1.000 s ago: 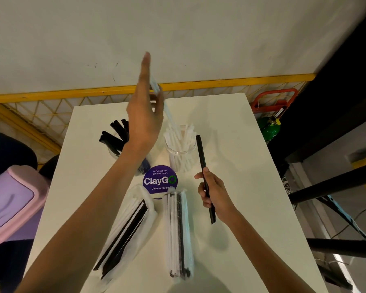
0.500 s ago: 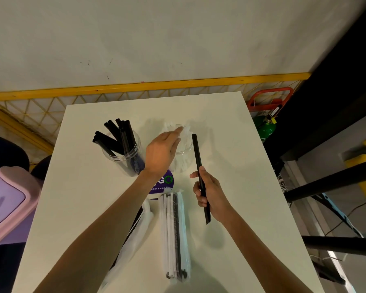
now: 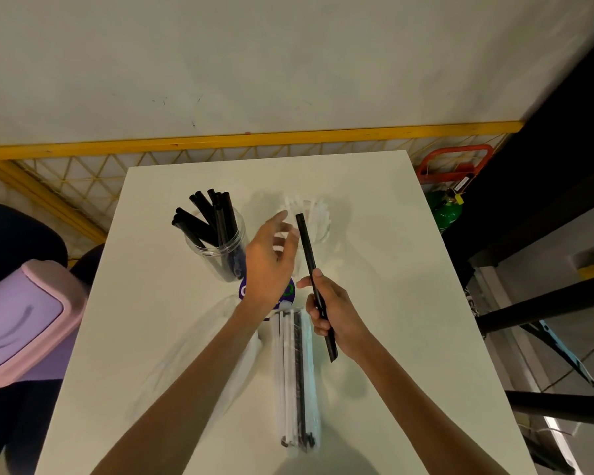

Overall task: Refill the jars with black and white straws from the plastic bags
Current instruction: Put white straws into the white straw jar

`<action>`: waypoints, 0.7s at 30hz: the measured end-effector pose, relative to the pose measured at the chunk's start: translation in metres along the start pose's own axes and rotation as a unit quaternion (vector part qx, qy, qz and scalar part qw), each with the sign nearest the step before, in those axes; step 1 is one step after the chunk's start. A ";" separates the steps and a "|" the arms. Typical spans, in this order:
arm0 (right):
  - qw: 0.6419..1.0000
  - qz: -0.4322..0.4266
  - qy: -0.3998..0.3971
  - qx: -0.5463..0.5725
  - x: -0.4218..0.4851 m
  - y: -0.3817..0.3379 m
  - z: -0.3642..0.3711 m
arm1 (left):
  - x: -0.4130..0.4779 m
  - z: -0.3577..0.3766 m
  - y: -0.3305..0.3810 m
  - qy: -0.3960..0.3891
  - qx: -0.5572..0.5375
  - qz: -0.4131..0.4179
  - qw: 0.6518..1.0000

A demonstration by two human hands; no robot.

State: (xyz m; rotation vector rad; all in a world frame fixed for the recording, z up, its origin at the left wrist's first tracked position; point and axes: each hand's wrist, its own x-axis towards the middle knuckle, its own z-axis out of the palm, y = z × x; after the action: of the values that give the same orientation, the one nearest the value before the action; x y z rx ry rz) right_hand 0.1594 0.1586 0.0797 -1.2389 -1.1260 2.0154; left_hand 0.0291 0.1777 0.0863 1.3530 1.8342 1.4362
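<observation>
On the white table [image 3: 391, 269] stand two clear jars: one with black straws [image 3: 216, 234] at the left and one with white straws [image 3: 314, 221] beside it. My right hand [image 3: 333, 310] grips a single black straw [image 3: 309, 255] that points up toward the white-straw jar. My left hand [image 3: 270, 258] hovers with loose fingers just left of that straw, empty, in front of the white-straw jar. A plastic bag of mixed black and white straws [image 3: 295, 378] lies lengthwise in front of my hands. A second plastic bag [image 3: 199, 354] lies under my left forearm, mostly hidden.
A round purple sticker [image 3: 285, 293] shows between the jars and the bags. A pink-rimmed purple bin [image 3: 24, 320] sits off the table's left edge. Yellow railing [image 3: 254, 140] runs behind the table, and dark metal bars [image 3: 546, 303] stand at the right.
My left hand came down from high above the table, put a white straw into the white-straw jar and now hangs empty beside it. My right hand moved slightly up-left with the black straw.
</observation>
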 end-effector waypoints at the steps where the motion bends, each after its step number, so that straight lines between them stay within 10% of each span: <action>1: 1.000 0.001 -0.009 -0.006 0.000 0.001 0.004 | -0.004 -0.001 0.000 -0.013 -0.010 -0.029 0.999; 9: 0.998 0.012 -0.051 -0.046 0.006 0.006 0.031 | -0.005 -0.026 -0.009 0.009 -0.030 -0.115 0.993; 21: 0.994 0.097 -0.033 -0.023 0.019 0.011 0.048 | 0.066 -0.128 0.034 0.237 0.082 0.138 0.958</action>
State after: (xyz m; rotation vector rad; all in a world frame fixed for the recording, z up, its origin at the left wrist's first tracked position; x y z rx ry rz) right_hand 0.1084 0.1487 0.0725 -1.3604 -1.1246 2.1993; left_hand -0.0871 0.1745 0.1779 1.4854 2.1638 1.9258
